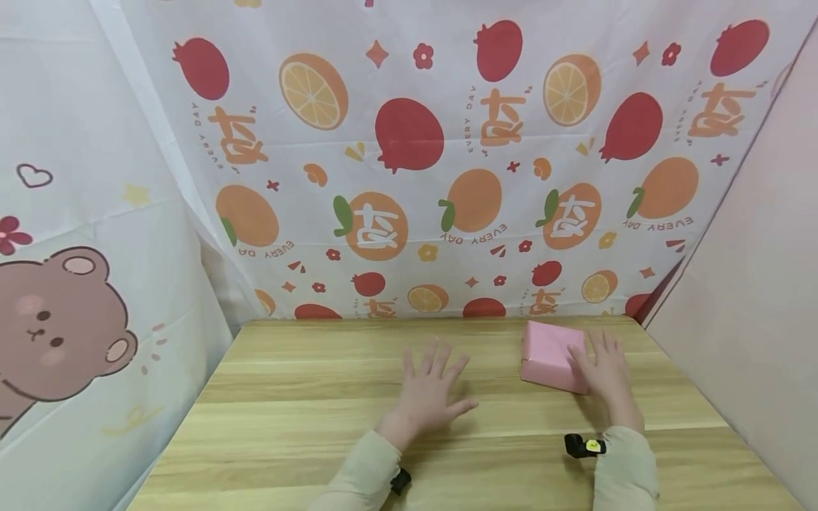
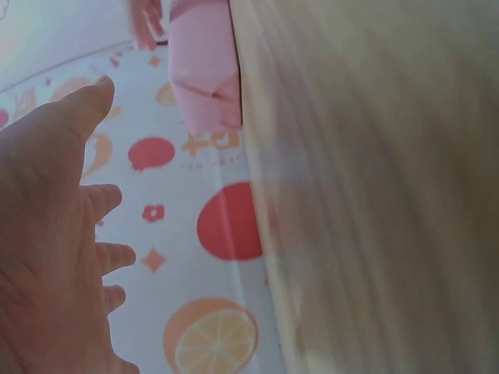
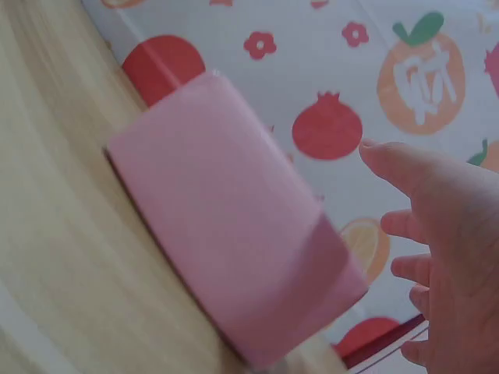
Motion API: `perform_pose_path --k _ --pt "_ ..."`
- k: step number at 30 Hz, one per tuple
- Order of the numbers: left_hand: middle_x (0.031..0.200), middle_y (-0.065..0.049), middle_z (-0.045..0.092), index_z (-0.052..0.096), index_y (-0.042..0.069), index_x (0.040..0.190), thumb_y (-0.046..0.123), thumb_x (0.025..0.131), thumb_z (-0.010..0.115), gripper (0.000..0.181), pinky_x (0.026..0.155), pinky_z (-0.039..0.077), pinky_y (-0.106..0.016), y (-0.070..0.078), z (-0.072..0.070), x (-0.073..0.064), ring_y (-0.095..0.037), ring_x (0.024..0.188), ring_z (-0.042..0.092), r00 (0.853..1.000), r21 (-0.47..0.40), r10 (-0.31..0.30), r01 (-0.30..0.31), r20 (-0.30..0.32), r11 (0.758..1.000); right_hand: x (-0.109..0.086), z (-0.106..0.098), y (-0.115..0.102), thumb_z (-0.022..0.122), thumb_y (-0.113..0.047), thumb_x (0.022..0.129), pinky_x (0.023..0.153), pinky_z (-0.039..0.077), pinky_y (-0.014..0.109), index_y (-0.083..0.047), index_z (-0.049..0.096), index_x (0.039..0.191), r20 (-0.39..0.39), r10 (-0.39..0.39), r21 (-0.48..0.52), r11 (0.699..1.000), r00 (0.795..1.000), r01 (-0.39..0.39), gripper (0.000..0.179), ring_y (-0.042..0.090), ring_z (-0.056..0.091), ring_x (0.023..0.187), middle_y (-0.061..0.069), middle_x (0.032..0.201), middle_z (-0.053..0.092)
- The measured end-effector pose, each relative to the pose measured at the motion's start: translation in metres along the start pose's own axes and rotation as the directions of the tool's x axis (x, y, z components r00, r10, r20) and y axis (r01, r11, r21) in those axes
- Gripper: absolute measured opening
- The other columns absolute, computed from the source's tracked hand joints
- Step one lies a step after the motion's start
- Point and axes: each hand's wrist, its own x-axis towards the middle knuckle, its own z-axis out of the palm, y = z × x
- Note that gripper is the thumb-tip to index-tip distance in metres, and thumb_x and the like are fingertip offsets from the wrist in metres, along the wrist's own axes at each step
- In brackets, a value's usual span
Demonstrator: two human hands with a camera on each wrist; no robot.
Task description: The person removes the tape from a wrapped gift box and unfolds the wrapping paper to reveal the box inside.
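Note:
A pink wrapped box [image 1: 551, 355] lies on the wooden table, toward its back right. My right hand [image 1: 606, 375] is at the box's right side with fingers spread; in the right wrist view the hand [image 3: 460, 249] appears apart from the box [image 3: 226, 218]. Left of the box, my left hand [image 1: 429, 394] is held over the table with fingers straight and spread, holding nothing. In the left wrist view the left hand [image 2: 54, 226] shows its palm side, and the box [image 2: 204, 66] stands beyond it.
A fruit-print cloth [image 1: 409, 142] hangs behind the table's [image 1: 287, 411] back edge. On the left is a cloth with a bear print [image 1: 57, 326], on the right a pale wall [image 1: 754, 298]. Black wrist cameras [image 1: 583, 446] are worn at both sleeves.

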Motion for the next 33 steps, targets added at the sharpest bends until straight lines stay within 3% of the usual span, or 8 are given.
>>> perform_pose_path --k 6,12,20,26,33 --pt "0.165 -0.004 0.013 0.018 0.035 0.156 0.073 0.091 0.037 0.078 0.113 0.011 -0.071 0.016 -0.003 -0.001 -0.031 0.153 0.004 0.998 -0.048 0.037 -0.035 0.049 0.998 0.000 0.009 0.012 0.039 -0.053 0.100 0.111 0.008 0.072 0.004 0.015 0.153 0.037 0.033 0.075 0.997 0.999 -0.035 0.081 0.060 0.005 0.141 0.037 0.154 0.016" --pt "0.165 -0.005 0.012 0.018 0.033 0.156 0.069 0.092 0.040 0.076 0.113 0.008 -0.072 0.028 0.001 0.004 -0.032 0.153 0.005 0.996 -0.111 0.068 -0.061 0.062 0.992 0.001 0.022 0.021 0.036 -0.051 0.102 0.114 0.017 0.067 0.006 0.014 0.153 0.079 0.046 0.145 0.988 0.996 -0.057 0.080 0.057 0.018 0.140 0.038 0.152 0.020" --pt "0.165 -0.003 0.014 0.019 0.033 0.156 0.069 0.093 0.039 0.075 0.114 0.011 -0.070 0.047 0.007 0.024 -0.030 0.153 0.007 0.990 -0.114 0.088 -0.076 0.110 0.991 0.001 0.029 0.022 0.034 -0.054 0.101 0.115 0.017 0.065 0.002 0.007 0.154 0.119 0.115 0.173 0.976 0.986 -0.135 0.082 0.054 0.018 0.142 0.036 0.155 0.016" --pt "0.164 -0.002 0.019 0.021 0.035 0.155 0.071 0.092 0.036 0.074 0.116 0.013 -0.067 0.058 0.017 0.039 -0.028 0.153 0.011 0.987 -0.106 0.083 -0.068 0.140 0.992 0.001 0.028 0.020 0.034 -0.055 0.101 0.116 0.018 0.064 0.001 0.007 0.155 0.137 0.129 0.168 0.974 0.982 -0.152 0.082 0.054 0.019 0.142 0.035 0.155 0.016" --pt "0.163 0.000 0.022 0.020 0.035 0.155 0.074 0.092 0.032 0.075 0.116 0.018 -0.065 0.070 0.018 0.058 -0.029 0.152 0.016 0.987 -0.131 0.075 -0.056 0.143 0.990 0.002 0.023 0.014 0.034 -0.056 0.101 0.116 0.018 0.062 0.002 0.007 0.154 0.139 0.126 0.154 0.977 0.982 -0.147 0.083 0.052 0.019 0.143 0.034 0.155 0.016"
